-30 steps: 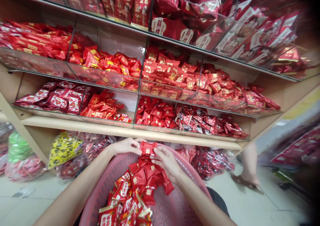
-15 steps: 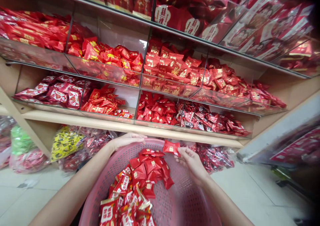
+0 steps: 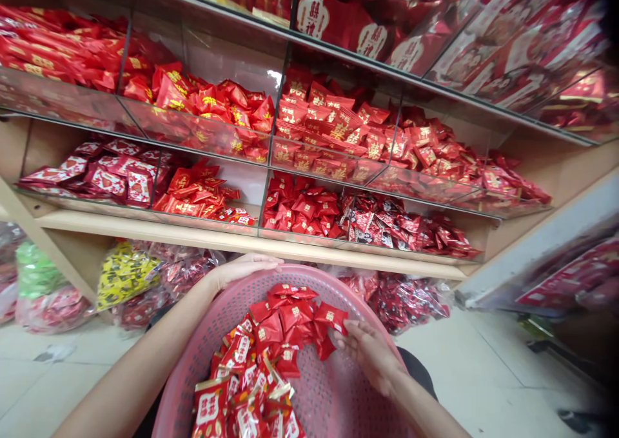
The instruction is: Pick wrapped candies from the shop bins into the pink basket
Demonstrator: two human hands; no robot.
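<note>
A pink plastic basket [image 3: 181, 341] with a perforated wall stands in front of me, holding two kinds of small red wrapped packets. My left hand [image 3: 244, 270] rests over its far left rim, fingers stretched along the edge and thumb hidden. Inside the basket, my right hand [image 3: 370, 354] pinches the right end of a small red candy packet [image 3: 331, 316] with a gold print. This packet is at the right edge of the pile of matching red packets [image 3: 294, 313]. Nearer to me lie larger red packets with white labels [image 3: 209, 409].
Ahead is a wooden shelf [image 3: 145, 225] with clear-walled compartments of red packets [image 3: 304, 209]. Beneath it are a bag of yellow packets [image 3: 126, 275] and bags of red ones [image 3: 411, 301]. A dark round object [image 3: 418, 368] shows behind the basket's right side. Tiled floor [image 3: 483, 354] lies to the right.
My right hand has come down from the basket's far rim into the basket, bringing the candy packet to the pile's right edge. My left hand stays at the rim.
</note>
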